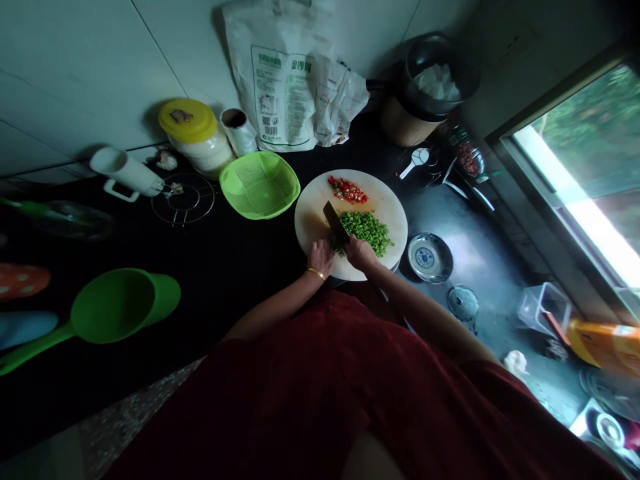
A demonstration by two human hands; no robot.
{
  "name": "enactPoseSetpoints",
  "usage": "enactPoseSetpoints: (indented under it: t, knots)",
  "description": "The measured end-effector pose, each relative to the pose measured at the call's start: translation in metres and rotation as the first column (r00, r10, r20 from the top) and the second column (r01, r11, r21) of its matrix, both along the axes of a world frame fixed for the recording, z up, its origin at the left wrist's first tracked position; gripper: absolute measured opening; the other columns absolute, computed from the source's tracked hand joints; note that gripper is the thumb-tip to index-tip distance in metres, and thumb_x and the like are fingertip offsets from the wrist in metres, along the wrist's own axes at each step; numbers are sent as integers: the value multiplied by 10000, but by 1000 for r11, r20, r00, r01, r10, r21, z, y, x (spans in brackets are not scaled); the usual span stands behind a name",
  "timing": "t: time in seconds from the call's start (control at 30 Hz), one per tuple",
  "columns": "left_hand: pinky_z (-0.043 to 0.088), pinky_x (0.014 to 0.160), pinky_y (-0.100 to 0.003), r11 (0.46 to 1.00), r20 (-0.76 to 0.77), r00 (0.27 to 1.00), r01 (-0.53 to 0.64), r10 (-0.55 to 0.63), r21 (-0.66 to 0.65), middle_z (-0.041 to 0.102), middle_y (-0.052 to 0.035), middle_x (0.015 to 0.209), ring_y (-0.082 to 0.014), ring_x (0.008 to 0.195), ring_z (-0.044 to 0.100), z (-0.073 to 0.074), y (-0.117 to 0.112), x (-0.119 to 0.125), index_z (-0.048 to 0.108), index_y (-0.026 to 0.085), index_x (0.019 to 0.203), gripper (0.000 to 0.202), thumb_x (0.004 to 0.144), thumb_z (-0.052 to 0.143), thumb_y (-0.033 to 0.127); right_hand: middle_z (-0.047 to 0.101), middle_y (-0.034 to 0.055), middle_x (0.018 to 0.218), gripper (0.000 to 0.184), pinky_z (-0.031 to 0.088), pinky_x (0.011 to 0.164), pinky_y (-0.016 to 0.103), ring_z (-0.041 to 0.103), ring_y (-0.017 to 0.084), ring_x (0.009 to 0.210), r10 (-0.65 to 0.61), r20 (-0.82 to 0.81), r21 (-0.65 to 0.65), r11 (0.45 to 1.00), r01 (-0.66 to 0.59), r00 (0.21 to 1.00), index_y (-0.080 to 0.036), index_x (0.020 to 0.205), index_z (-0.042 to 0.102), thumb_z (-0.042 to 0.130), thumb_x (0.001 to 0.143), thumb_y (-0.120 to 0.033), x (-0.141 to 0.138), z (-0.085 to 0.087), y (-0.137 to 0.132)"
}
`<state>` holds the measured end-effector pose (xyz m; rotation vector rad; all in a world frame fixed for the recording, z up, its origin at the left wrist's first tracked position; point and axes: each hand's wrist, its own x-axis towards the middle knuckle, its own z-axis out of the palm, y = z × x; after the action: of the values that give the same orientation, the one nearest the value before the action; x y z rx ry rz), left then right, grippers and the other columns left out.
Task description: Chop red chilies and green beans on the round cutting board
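Note:
My right hand (361, 254) grips the handle of a kitchen knife (336, 223) with a broad dark blade. The blade slants up and left over the round white cutting board (306, 217), at the left edge of a heap of chopped green vegetable (371, 231). Just left of the blade, my left hand (321, 257) rests on the board's near edge with its fingers bent and close together. What lies under those fingers is hidden, though green bits show beside them. Chopped red chili (349, 190) forms a smaller pile toward the back of the board.
Left of the board sits a green basket (260, 187); a green ladle-shaped scoop (117, 305) lies farther left. A patterned dish (430, 258) stands close on the right. Behind are a yellow-lidded jar (193, 133), white bags (285, 87) and a dark pot (435, 77).

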<state>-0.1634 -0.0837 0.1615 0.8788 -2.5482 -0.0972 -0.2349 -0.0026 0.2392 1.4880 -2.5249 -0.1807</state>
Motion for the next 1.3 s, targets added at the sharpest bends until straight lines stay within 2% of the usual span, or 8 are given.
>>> enactPoseSetpoints:
  t: [0.13, 0.23, 0.53, 0.7, 0.87, 1.0, 1.13, 1.3]
  knots:
    - [360, 906, -392, 1000, 4, 1000, -7, 7, -9, 592, -216, 1155, -293, 1073, 524, 6, 3, 5, 555, 11, 1220, 367, 953, 357, 166, 681, 133, 961, 278, 461, 721, 300, 662, 247, 909, 22, -25, 25, 999, -21, 999, -137, 1173, 477, 321, 967, -242, 6, 8, 21]
    - [370, 876, -396, 1000, 8, 1000, 3, -3, -21, 599, -227, 1123, -295, 1042, 536, 7, 4, 6, 583, 4, 1156, 350, 951, 340, 152, 677, 136, 954, 258, 470, 700, 302, 666, 255, 906, 3, -23, 93, 996, -1, 1000, -148, 1161, 482, 357, 947, -220, 15, 9, 27]
    - [358, 917, -419, 999, -89, 996, -27, 30, 27, 621, -184, 1100, -295, 1038, 535, -6, -1, -8, 624, 82, 1112, 321, 937, 364, 147, 675, 142, 990, 279, 488, 753, 317, 662, 253, 954, 7, -16, 56, 998, -6, 1000, -144, 1186, 445, 354, 922, -152, 13, -10, -7]
    - [379, 904, -397, 999, -77, 996, -43, 41, -17, 585, -197, 1186, -283, 1065, 526, 2, -2, -5, 508, 39, 1311, 417, 955, 385, 217, 678, 146, 1009, 272, 458, 748, 302, 654, 262, 955, -35, 2, -28, 999, 35, 999, -129, 1165, 467, 331, 959, -243, -2, 3, 10]
    - [368, 924, -427, 995, -61, 994, -89, 86, -39, 569, -238, 1199, -320, 1103, 508, 11, -1, 6, 374, -23, 1408, 596, 946, 455, 345, 682, 134, 962, 276, 443, 692, 300, 662, 266, 908, -4, -12, -32, 999, 3, 1000, -144, 1160, 470, 315, 965, -262, 8, 7, 32]
    - [354, 913, -434, 993, -41, 994, -104, 102, -50, 588, -230, 1148, -324, 1069, 505, 8, 1, 12, 514, 6, 1288, 559, 925, 485, 431, 676, 131, 973, 254, 453, 680, 296, 667, 254, 902, -23, 14, 54, 998, 23, 1000, -154, 1157, 468, 353, 945, -233, 14, 2, 30]
    - [349, 916, -415, 995, -4, 998, -60, 60, -79, 593, -210, 1148, -293, 1066, 498, -2, 1, 11, 549, 29, 1243, 411, 956, 425, 296, 676, 140, 989, 264, 465, 698, 302, 665, 262, 925, -16, 22, 105, 994, 14, 1000, -147, 1166, 474, 368, 933, -212, 11, 5, 22]
    - [363, 900, -401, 995, 4, 999, 36, -36, -94, 573, -214, 1194, -287, 1078, 497, -12, -5, 6, 529, 27, 1279, 408, 964, 359, 222, 674, 150, 1031, 267, 467, 747, 309, 654, 270, 974, 14, 33, 117, 993, -18, 999, -130, 1148, 497, 387, 908, -170, 6, 5, 4]
